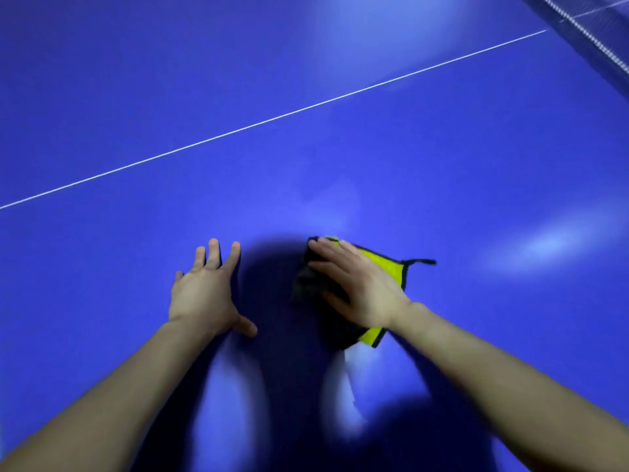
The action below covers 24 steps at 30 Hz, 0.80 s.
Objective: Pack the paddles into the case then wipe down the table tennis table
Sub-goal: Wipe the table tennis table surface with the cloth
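The table tennis table is a saturated blue-violet all over, paler where soft patches of glare lie on it and near navy where shadows fall. A thin white line runs slantwise across the blue. The cloth is bright yellow-green on one face and dark grey to black on the other, bordered in black, with a black loop at one corner. The net at the upper right is dark mesh with a white, flecked top band.
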Each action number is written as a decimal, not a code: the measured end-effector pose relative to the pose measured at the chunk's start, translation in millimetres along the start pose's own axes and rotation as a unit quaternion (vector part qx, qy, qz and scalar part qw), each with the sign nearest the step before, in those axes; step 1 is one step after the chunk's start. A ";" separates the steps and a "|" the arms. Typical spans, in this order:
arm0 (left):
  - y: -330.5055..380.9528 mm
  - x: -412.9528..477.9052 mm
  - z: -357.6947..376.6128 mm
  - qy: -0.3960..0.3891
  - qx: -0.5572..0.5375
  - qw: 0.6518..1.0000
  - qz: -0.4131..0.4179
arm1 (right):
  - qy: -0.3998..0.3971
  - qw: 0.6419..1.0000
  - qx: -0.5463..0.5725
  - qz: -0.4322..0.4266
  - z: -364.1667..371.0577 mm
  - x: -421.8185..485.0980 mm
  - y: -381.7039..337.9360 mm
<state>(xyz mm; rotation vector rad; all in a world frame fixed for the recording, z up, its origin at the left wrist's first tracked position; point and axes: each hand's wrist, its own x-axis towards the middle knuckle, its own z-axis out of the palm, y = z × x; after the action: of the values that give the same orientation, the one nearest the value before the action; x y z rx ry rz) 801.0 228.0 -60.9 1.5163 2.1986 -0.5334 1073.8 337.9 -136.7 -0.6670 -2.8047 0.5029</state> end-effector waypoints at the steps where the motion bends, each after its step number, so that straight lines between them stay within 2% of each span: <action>1: 0.0 0.0 0.6 0.001 0.004 1.000 0.002 | 0.012 1.000 -0.010 0.012 -6.2 24.4 27.7; 4: 0.5 -0.3 1.5 0.010 0.014 1.000 0.004 | 0.108 0.975 -0.038 0.189 -22.9 120.0 109.2; 6: 0.1 -1.5 0.6 0.013 0.014 1.000 0.004 | 0.116 0.945 -0.055 0.300 -25.5 165.0 128.7; 7: 0.0 -1.8 -1.0 0.013 0.015 1.000 0.005 | 0.119 0.936 -0.071 0.323 -23.4 173.9 127.0; 9: 0.3 -4.9 -4.0 0.011 0.022 1.000 0.010 | 0.132 0.943 -0.081 0.295 -14.6 161.0 99.6; 11: 0.1 -7.9 -6.7 0.011 0.034 0.999 0.009 | 0.123 0.964 -0.075 0.223 -4.2 115.1 42.3; 14: -2.6 -9.3 -21.9 0.010 0.038 0.999 0.028 | 0.023 0.992 -0.039 0.120 7.9 35.4 -37.2; 16: -12.3 -0.5 -37.0 0.025 0.025 0.999 0.036 | -0.035 0.999 -0.015 0.037 2.2 15.5 -40.5; 18: -27.6 12.0 -51.6 0.061 -0.002 0.998 0.031 | -0.039 0.999 -0.032 -0.004 -8.0 43.9 2.5; 19: -37.6 20.0 -54.5 0.077 -0.007 0.997 0.023 | -0.014 0.998 -0.052 0.023 -11.5 72.4 30.2; 21: -56.5 36.4 -52.4 0.081 -0.001 0.997 -0.011 | 0.061 0.980 -0.071 0.174 -19.6 141.2 86.4; 23: -70.7 49.7 -41.4 0.056 0.000 0.997 -0.045 | 0.095 0.935 -0.081 0.331 -21.9 199.4 121.7; 24: -75.8 54.1 -35.3 0.042 -0.010 0.998 -0.054 | 0.109 0.915 -0.089 0.377 -19.1 218.5 126.5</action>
<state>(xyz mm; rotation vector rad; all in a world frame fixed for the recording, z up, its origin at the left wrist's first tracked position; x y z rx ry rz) 708.2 263.6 -54.5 1.4391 2.3529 -0.4873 938.1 551.7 -138.7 -1.7420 -2.3129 0.2548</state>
